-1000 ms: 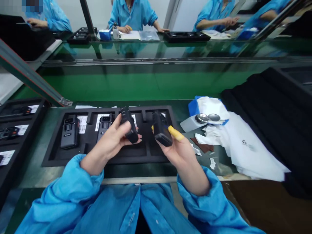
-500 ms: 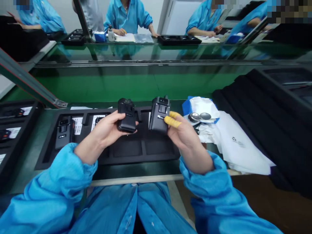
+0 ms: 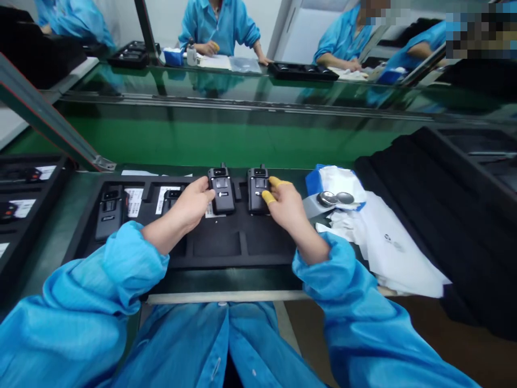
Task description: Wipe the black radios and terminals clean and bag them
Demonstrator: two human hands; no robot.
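Note:
A black foam tray [image 3: 242,250] lies on the green bench in front of me. My left hand [image 3: 189,207] grips a small black device [image 3: 222,189] that lies face up in an upper tray slot. My right hand [image 3: 285,207], with yellow finger cots on two fingers, holds a second black device [image 3: 257,188] in the slot beside it. Two more such devices [image 3: 108,212] sit in the slots to the left, each next to a white label.
White cloths [image 3: 383,242] and a blue box with two round metal lids [image 3: 333,198] lie right of the tray. Stacked black foam trays [image 3: 456,188] stand at far right, another loaded tray [image 3: 20,210] at left. Other people in blue coats work across the green conveyor [image 3: 242,137].
Both hands have lowered the two devices from in front of me down into the tray's upper slots, turning them face up.

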